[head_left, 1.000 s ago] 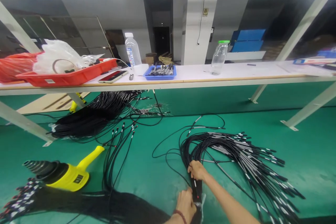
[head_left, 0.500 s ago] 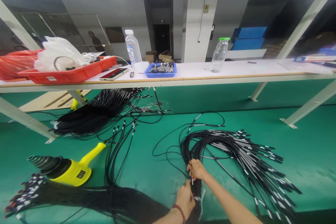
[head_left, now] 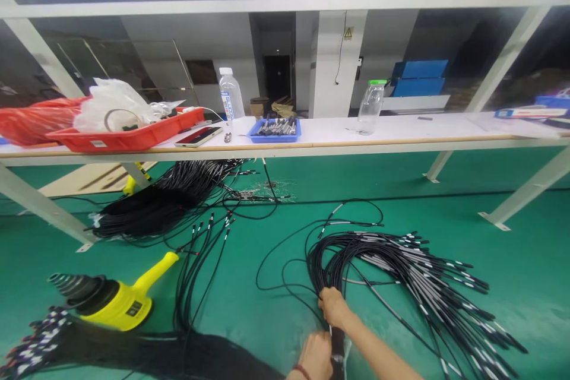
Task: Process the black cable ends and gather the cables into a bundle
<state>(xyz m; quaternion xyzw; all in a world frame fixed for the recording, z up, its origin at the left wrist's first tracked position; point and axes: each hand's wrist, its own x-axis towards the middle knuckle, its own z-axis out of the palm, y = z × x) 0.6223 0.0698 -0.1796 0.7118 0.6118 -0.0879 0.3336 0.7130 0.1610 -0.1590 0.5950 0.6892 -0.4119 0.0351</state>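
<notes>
Cables in curled right hand; left hand nearer.

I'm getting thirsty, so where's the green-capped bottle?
In the head view, the green-capped bottle stands right of centre on the shelf, right of the blue tray.

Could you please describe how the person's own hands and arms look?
The left hand is ungloved, with a dark red bracelet around its wrist. The right hand is ungloved too, with no jewellery showing, and the visible right forearm has no sleeve over it.
</notes>
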